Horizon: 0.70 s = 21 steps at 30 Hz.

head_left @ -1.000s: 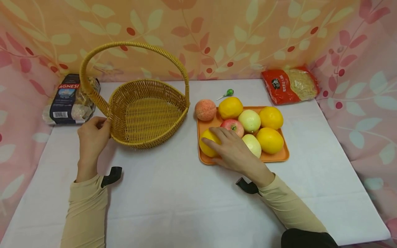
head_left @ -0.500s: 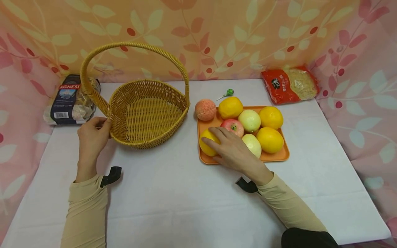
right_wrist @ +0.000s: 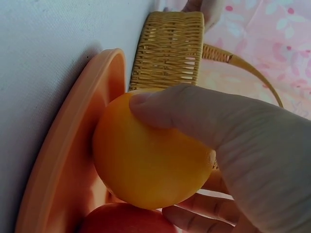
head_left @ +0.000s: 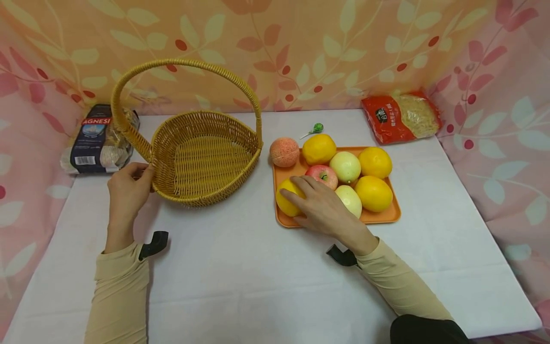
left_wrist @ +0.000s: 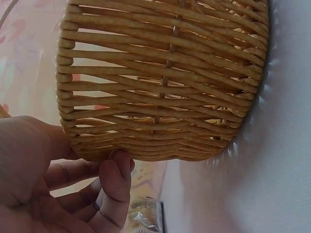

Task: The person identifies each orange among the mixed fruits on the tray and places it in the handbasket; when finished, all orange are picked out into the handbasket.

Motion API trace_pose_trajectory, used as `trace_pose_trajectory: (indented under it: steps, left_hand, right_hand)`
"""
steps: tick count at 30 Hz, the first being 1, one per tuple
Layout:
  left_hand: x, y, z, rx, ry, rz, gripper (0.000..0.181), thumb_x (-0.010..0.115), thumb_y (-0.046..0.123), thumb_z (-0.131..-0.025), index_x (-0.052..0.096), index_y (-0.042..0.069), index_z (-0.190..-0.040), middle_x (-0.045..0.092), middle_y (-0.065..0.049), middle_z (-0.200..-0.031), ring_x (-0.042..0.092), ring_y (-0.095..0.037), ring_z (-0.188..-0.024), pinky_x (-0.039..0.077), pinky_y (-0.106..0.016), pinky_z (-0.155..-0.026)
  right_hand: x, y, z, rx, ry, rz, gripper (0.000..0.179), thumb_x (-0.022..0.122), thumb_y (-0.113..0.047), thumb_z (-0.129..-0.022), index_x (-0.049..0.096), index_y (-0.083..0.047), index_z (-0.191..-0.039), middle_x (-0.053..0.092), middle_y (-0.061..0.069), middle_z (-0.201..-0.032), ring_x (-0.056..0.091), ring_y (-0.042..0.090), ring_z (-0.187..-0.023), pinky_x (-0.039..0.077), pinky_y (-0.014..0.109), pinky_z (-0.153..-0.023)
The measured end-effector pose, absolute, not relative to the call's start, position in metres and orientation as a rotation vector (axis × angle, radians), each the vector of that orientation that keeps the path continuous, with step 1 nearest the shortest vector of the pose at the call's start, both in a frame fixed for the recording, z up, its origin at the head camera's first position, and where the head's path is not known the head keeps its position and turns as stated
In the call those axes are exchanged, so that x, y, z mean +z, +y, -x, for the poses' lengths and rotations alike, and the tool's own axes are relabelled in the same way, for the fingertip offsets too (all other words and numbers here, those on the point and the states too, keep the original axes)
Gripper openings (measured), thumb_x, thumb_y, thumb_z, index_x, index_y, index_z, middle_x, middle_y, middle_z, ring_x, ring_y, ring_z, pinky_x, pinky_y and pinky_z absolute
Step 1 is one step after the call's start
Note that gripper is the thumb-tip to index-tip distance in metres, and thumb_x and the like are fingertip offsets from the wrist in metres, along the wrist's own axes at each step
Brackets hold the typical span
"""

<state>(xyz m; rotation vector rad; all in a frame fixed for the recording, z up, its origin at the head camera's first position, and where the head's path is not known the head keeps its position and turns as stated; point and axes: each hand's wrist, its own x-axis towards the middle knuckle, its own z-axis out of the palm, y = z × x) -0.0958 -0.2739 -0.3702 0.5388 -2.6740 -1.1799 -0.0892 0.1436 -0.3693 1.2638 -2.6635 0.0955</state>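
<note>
My left hand (head_left: 131, 191) pinches the left edge of a woven wicker basket (head_left: 210, 167) with a tall arched handle. In the left wrist view, thumb and fingers hold the rim at the basket's (left_wrist: 155, 73) pointed end. On an orange plastic tray (head_left: 281, 220), my right hand (head_left: 326, 210) grips a yellow-orange orange (head_left: 285, 203) at the near left corner. The right wrist view shows the thumb over the top of this orange (right_wrist: 150, 155) and fingers around its far side. Right beside it is a red apple (head_left: 322, 176), partly hidden by the hand.
The tray also bears pale green round fruits (head_left: 345, 167) and several yellow ones (head_left: 374, 194). A pinkish ball (head_left: 284, 153) sits at its back left corner. Behind lies a green lollipop (head_left: 317, 128). Bagged pasta (head_left: 92, 138) stands left, a red noodle packet (head_left: 401, 118) back right.
</note>
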Motion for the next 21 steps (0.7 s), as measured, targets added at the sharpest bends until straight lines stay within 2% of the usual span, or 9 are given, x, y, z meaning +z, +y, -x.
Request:
trace_pose_trajectory:
  steps: [6,13,21]
  left_hand:
    - [-0.3708,-0.2743,0.0962,-1.192,-2.684,-0.543,0.043,0.05,0.034,-0.098,0.065,-0.001,-0.118,0.056,0.008,-0.078,0.055,0.008,-0.052,0.046,-0.017,-0.046]
    - [-0.3707,-0.2741,0.0951,-1.194,-2.691,-0.547,0.043,0.05,0.035,-0.098,0.065,0.0,-0.117,0.055,0.008,-0.077,0.055,0.008,-0.052,0.046,-0.018,-0.046]
    - [-0.3697,-0.2735,0.0953,-1.174,-2.701,-0.53,0.044,0.05,0.034,-0.099,0.064,-0.002,-0.119,0.063,-0.009,-0.089,0.054,0.008,-0.051,0.045,-0.018,-0.045]
  right_hand:
    - [-0.3698,0.1433,0.0888,0.118,-2.66,-1.251,0.064,0.084,-0.034,-0.075,0.059,-0.016,-0.131,0.056,0.019,-0.133,0.055,0.033,-0.121,0.043,0.045,-0.107]
    - [-0.3699,0.1408,0.0877,0.149,-2.65,-1.245,0.064,0.082,-0.037,-0.077,0.058,-0.015,-0.132,0.056,0.019,-0.131,0.055,0.033,-0.12,0.046,0.044,-0.104]
    - [-0.3621,0.138,0.0886,0.24,-2.555,-1.246,0.064,0.081,-0.037,-0.077,0.058,-0.014,-0.132,0.055,0.02,-0.131,0.055,0.033,-0.116,0.048,0.046,-0.1]
